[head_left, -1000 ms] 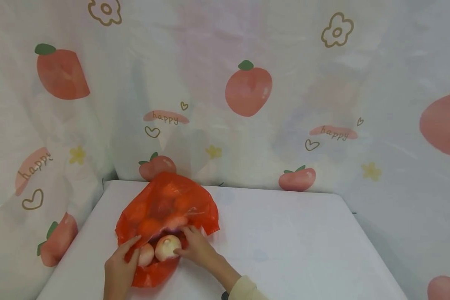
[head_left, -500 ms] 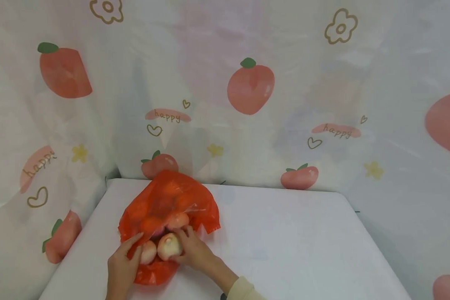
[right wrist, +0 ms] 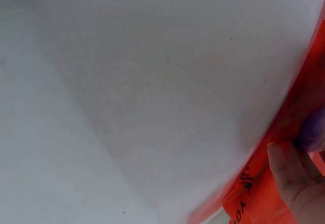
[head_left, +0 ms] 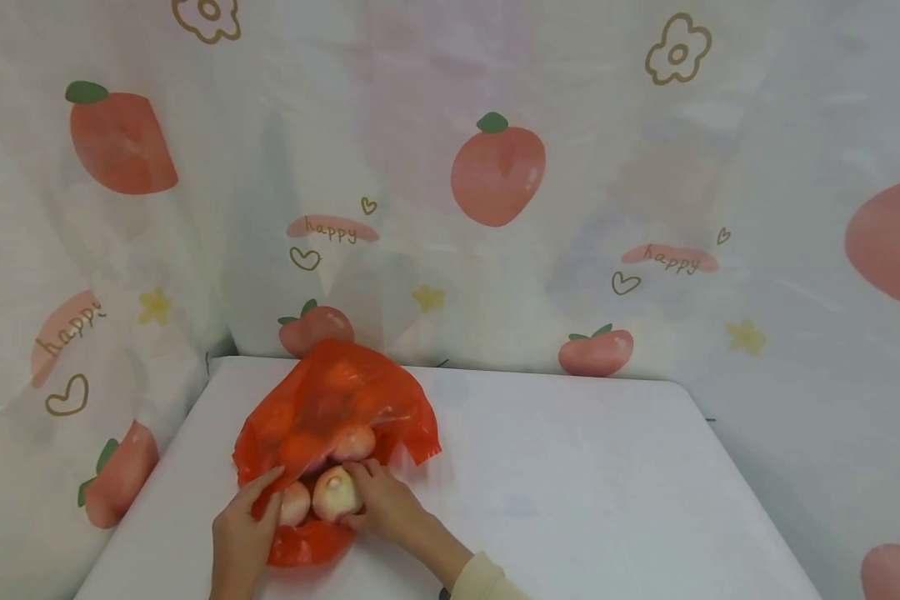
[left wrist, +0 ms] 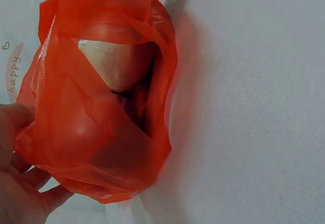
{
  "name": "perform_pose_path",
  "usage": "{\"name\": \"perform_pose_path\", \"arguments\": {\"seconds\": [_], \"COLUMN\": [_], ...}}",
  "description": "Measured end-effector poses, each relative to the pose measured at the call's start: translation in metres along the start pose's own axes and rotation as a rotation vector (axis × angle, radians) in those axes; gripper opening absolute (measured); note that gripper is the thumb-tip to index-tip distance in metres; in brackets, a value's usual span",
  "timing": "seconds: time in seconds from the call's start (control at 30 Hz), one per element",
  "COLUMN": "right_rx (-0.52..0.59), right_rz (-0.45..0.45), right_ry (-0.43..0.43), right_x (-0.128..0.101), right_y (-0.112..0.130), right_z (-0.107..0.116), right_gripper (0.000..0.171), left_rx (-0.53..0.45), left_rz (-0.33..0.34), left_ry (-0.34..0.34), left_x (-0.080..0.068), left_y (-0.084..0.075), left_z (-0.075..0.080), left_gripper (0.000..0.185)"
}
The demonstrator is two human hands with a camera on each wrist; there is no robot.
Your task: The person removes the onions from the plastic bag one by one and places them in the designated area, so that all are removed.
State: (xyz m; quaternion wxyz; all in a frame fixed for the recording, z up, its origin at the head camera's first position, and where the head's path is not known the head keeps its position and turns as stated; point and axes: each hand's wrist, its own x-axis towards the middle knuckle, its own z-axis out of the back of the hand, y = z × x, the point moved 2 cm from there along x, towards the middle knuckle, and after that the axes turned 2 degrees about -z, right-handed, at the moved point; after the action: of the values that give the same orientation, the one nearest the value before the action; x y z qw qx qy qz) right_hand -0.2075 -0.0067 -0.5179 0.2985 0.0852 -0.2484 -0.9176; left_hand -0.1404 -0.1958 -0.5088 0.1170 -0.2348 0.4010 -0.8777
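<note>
Near the counter's [head_left: 607,483] left edge, the left hand [head_left: 240,533] grips a red bag [head_left: 322,400], the right hand [head_left: 390,504] an onion [head_left: 336,497]. The bag partly covers more onions [head_left: 354,445]; a patterned sheet [head_left: 585,167] lines the back edge.

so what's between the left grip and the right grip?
Head view: a pinkish round item beside the left grip, then a whiter onion at the right grip, both in the mouth of the red bag.

Pale printed sheeting [head_left: 412,75] hangs behind the white desk [head_left: 592,483] and along both its sides, patterned with red fruits [head_left: 498,177] under green leaves [head_left: 492,123], brown flower outlines [head_left: 678,52], yellow blossoms [head_left: 428,297], small heart outlines [head_left: 305,259] and the word "happy" on pink strokes [head_left: 332,228]
</note>
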Motion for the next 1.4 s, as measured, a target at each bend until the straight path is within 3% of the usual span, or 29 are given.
{"name": "perform_pose_path", "arguments": {"seconds": [0.27,0.43,0.7,0.87,1.07,1.4], "right_rx": [0.046,0.049,0.223,0.220,0.276,0.317], "right_rz": [-0.041,-0.049,-0.093,-0.096,-0.064,-0.163], "right_ry": [-0.035,-0.066,-0.069,-0.114,-0.156,-0.146], "right_x": [-0.005,-0.012,-0.026,-0.037,-0.051,-0.071], "right_y": [0.000,-0.002,-0.014,-0.023,-0.042,-0.084], "right_z": [0.008,0.016,0.032,0.041,0.049,0.052], "right_gripper": [0.073,0.073,0.069,0.068,0.069,0.075], "left_rx": [-0.004,-0.007,-0.009,-0.013,-0.021,-0.028], "left_rz": [0.044,0.034,0.066,0.092,0.087,0.097], "left_ry": [0.019,0.026,0.072,0.070,0.054,0.055], "left_x": [0.000,0.000,0.001,-0.002,-0.003,-0.002], "left_y": [-0.001,-0.003,-0.001,0.001,0.000,-0.001], "left_z": [0.000,0.001,0.001,0.001,0.000,-0.001], "left_gripper": [0.030,0.030,0.030,0.030,0.030,0.031]}}
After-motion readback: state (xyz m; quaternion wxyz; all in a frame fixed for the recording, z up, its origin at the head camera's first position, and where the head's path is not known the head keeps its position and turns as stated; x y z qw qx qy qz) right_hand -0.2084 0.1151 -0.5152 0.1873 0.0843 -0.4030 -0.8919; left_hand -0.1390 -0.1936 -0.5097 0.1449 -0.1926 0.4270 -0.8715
